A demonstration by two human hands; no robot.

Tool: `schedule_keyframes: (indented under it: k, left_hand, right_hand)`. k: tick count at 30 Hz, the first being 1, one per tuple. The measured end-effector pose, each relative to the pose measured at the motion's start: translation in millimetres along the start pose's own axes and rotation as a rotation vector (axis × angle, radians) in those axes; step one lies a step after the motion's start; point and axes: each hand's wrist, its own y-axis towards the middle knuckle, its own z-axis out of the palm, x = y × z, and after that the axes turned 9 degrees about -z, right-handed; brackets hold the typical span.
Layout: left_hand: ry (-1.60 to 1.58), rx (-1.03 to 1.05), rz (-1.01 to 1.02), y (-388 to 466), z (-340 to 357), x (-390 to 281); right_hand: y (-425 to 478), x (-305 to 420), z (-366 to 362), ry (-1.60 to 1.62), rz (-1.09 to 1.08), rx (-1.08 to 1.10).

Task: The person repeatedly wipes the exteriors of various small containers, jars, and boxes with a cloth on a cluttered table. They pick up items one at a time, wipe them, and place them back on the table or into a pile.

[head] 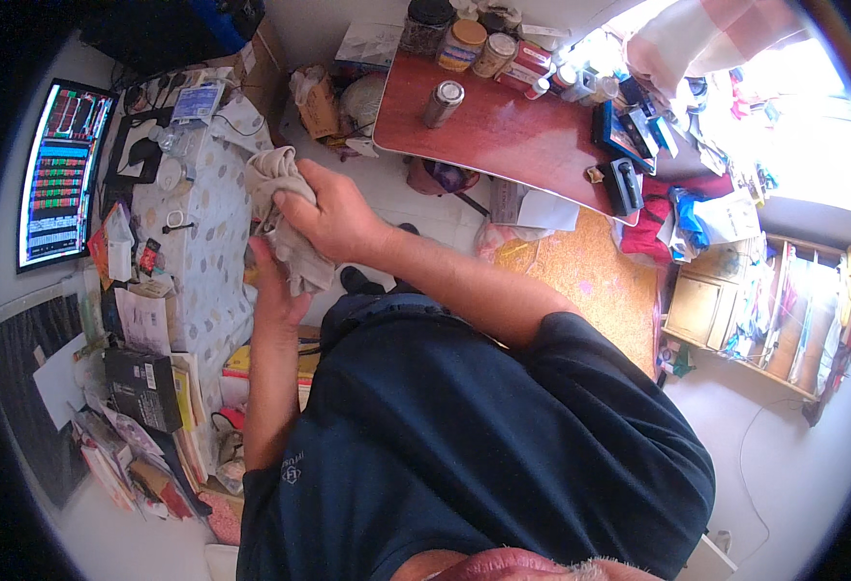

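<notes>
My right hand [334, 210] grips a crumpled grey-beige cloth [309, 261], its bunched top sticking out past the thumb. The cloth's lower end hangs down towards my left hand [274, 287]. That hand is held upright just below and beside the cloth, thumb and fingers apart. Some of its fingers are hidden, and whether it touches the cloth is hard to tell. Both hands are in the air beside a desk with a patterned white cover [211, 218]. A white round-lidded jar [172, 174] stands on that cover.
Left, a lit monitor [65, 174] stands behind the desk, with a black box [143, 391] and papers nearer me. Ahead, a red table [512, 138] carries a steel flask [443, 105], jars and boxes. A wooden cabinet [701, 301] is on the right. Bags crowd the floor ahead.
</notes>
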Motion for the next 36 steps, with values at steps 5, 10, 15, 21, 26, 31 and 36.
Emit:
schedule_keyframes:
  k: [5, 10, 15, 21, 26, 31, 36]
  left_hand:
    - [-0.036, 0.032, -0.010, 14, -7, 13]
    - [0.216, -0.079, 0.028, 21, -16, 17]
    - [0.368, -0.122, 0.045, 21, -35, 16]
    - [0.072, 0.059, -0.136, 9, -23, 0]
    - [-0.228, 0.485, -0.268, 20, -51, 8]
    - [-0.269, 0.094, -0.251, 19, -32, 5]
    - [-0.271, -0.154, -0.030, 30, -9, 11]
  right_hand:
    - [-2, -24, 1, -0.083, 0.025, -0.035]
    - [-12, -28, 1, -0.311, -0.105, -0.092]
    - [-8, -21, 3, -0.374, -0.272, -0.079]
    - [12, -30, -7, -0.164, 0.017, 0.182]
    - [16, -15, -5, -0.033, 0.017, 0.356]
    - [17, -11, -2, -0.183, -0.051, 0.241]
    - [12, -19, -12, -0.483, -0.131, 0.019]
